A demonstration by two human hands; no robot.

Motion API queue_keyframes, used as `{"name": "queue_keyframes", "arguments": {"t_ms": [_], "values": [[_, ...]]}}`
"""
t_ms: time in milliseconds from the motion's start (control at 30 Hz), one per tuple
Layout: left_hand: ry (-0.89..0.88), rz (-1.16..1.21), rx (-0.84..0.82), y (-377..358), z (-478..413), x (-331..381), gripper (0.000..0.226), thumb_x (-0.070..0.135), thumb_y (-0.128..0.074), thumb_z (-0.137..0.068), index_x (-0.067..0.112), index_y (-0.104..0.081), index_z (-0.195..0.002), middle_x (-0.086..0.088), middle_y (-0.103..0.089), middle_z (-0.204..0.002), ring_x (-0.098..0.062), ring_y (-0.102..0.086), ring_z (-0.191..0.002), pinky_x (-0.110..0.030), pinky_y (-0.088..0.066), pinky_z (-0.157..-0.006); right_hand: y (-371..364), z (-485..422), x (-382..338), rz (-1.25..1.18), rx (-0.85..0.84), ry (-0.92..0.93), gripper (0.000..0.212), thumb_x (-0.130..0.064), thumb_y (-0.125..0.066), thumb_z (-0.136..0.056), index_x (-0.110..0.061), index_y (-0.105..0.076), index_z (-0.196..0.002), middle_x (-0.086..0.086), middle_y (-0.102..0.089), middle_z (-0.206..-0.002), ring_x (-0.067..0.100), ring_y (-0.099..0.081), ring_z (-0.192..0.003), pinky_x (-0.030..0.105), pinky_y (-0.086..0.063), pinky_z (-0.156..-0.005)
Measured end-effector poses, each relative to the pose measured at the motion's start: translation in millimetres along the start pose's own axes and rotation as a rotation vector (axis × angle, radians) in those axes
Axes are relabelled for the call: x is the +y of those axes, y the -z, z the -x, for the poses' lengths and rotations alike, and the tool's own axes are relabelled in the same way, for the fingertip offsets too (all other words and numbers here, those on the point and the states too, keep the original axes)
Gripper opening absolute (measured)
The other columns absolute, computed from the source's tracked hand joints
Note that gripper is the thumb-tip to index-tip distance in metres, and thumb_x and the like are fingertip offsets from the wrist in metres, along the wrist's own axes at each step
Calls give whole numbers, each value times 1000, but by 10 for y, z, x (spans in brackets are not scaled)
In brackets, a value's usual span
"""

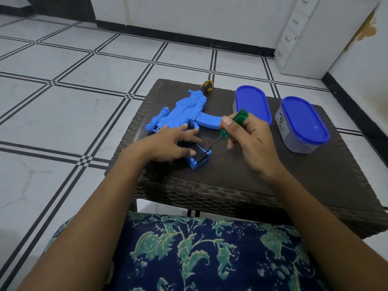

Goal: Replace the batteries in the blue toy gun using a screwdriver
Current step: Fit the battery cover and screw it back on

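Note:
The blue toy gun [184, 111] lies flat on a dark woven table [262, 175], its grip pointing toward me. My left hand [168, 143] rests on the grip with fingers spread, holding it down. My right hand [247, 141] grips a green-handled screwdriver [233, 124]; its thin metal tip sits at the black battery cover [202, 155] at the butt of the grip. A second screwdriver with a yellow and black handle [206, 85] lies behind the gun at the table's far edge, mostly hidden by it.
Two oval plastic containers with blue lids stand on the table's right side, one [253, 103] behind my right hand and one [303, 122] further right. White tiled floor surrounds the table. My lap in blue patterned cloth [199, 255] is below.

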State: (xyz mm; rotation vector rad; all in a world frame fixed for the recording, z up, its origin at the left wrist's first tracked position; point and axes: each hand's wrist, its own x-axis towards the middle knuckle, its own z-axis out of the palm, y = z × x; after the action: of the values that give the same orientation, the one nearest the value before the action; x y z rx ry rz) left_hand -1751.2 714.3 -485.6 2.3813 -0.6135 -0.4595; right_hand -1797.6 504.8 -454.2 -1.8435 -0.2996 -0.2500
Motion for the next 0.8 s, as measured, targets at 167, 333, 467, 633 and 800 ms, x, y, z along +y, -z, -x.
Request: {"name": "queue_keyframes", "arguments": {"t_ms": [167, 333, 467, 633, 800], "values": [[2, 9, 10, -19, -6, -16, 41, 28, -63, -91, 37, -55, -130, 20, -27, -154, -2, -7, -146, -48, 1, -121, 17, -6, 9, 12, 3, -15, 21, -23, -58, -96, -5, -66, -89, 21, -63, -80, 16, -54, -55, 31, -47, -58], [1, -5, 8, -9, -10, -27, 41, 28, -63, -91, 36, -55, -130, 20, -27, -154, -2, -7, -146, -49, 2, -120, 2, -3, 18, -4, -13, -5, 16, -21, -59, -96, -8, -65, -88, 22, -63, -81, 19, -54, -55, 31, -47, -57], [-5, 12, 9, -11, -6, -34, 41, 28, -63, -91, 36, -55, -130, 20, -27, -154, -1, -7, -146, -49, -3, -121, 1, -9, 24, -6, -24, -4, 16, -20, -60, -96, -6, -65, -89, 11, -61, -76, 18, -54, -54, 29, -47, -55], [-9, 13, 7, -14, -7, -38, 41, 29, -63, -90, 37, -55, -130, 20, -28, -154, -1, -7, -146, -49, -1, -121, 4, -8, 41, -8, -26, -3, 12, -21, -60, -95, -14, -65, -87, -5, -60, -73, 16, -53, -53, 29, -47, -55], [-6, 0, 2, -13, -10, -26, 41, 29, -62, -91, 35, -55, -131, 20, -27, -154, -1, -6, -146, -49, 0, -121, 1, -14, 51, -4, -31, 12, 12, -21, -60, -95, -15, -65, -87, -4, -61, -74, 18, -53, -53, 31, -47, -54]]}}
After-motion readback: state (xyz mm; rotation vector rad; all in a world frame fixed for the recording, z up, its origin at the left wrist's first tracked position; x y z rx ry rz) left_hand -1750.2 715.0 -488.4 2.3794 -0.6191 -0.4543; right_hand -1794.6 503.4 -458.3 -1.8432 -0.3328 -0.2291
